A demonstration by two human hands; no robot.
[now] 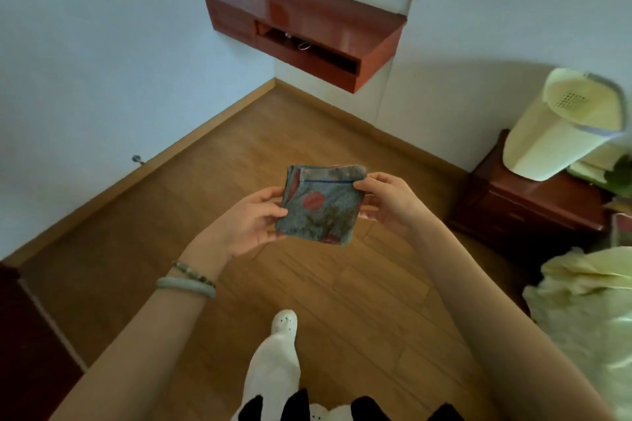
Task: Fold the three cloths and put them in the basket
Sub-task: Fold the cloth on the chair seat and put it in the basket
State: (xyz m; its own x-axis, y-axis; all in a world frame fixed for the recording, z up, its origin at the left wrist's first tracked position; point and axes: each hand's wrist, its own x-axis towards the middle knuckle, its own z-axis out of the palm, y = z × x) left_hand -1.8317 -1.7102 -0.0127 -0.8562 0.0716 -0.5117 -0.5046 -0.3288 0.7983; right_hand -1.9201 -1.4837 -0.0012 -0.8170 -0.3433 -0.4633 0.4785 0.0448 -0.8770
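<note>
Cloth (321, 207) — folded to small square, held in air between both hands | left hand (251, 224) pinching its left edge | right hand (388, 203) pinching right edge | basket, other cloths: not seen; placing judged pending.

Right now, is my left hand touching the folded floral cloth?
Touching. The head view shows the left hand gripping the folded floral cloth at its left edge, with the thumb lying on the cloth's upper face.
</note>
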